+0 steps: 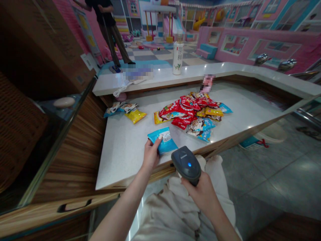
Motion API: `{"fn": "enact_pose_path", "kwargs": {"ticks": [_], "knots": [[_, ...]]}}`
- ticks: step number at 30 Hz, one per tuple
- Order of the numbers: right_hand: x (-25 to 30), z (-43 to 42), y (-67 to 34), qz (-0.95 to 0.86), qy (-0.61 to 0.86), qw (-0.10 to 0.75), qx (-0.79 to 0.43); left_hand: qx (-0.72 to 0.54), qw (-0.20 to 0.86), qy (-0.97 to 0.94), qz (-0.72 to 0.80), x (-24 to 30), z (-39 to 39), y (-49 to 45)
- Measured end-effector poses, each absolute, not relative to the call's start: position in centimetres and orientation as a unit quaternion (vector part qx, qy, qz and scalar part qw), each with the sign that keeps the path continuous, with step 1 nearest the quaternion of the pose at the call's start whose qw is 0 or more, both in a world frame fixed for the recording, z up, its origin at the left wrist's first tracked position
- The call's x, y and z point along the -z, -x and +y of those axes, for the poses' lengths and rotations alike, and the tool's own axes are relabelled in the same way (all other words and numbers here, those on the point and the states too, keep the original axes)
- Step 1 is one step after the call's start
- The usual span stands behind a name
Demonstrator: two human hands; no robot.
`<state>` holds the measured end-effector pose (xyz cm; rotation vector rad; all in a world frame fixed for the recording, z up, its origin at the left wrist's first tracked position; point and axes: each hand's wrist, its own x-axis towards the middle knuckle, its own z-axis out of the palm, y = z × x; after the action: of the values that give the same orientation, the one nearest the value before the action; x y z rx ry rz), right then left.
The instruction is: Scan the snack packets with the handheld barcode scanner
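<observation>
A blue snack bag point(168, 144) lies at the front of the white counter, its barcode label facing up. My left hand point(151, 153) grips the bag's left side, thumb on top beside the label. In my right hand point(200, 190) is a dark barcode scanner point(186, 164) with a lit blue light, its head just right of the bag. Beyond them spreads a pile of red, yellow and blue snack bags point(187, 108). Apart from that pile, to the left, a yellow snack bag point(135, 115) rests against blue-and-white snack bags point(117, 108).
A raised white ledge point(160, 80) runs behind the counter point(117, 157) and carries a white bottle point(178, 57). A large cardboard box point(50, 40) stands at the left. Past the ledge a person point(107, 26) stands near a pink play area. Metal rails are at the right.
</observation>
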<state>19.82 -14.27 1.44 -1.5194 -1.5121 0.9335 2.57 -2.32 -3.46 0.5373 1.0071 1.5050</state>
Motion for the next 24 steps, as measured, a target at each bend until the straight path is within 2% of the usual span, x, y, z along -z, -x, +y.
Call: {"fn": "enact_pose_path", "kwargs": {"ticks": [13, 24], "knots": [[-2.02, -14.26, -19.51, -0.627, 0.577, 0.379, -0.361, -0.676, 0.531, -0.247, 0.447, 4.51, -2.00, -2.68], [-1.91, -14.38, -19.60, -0.621, 0.583, 0.387, -0.354, -0.658, 0.550, -0.260, 0.443, 4.02, -2.49, -2.65]]}}
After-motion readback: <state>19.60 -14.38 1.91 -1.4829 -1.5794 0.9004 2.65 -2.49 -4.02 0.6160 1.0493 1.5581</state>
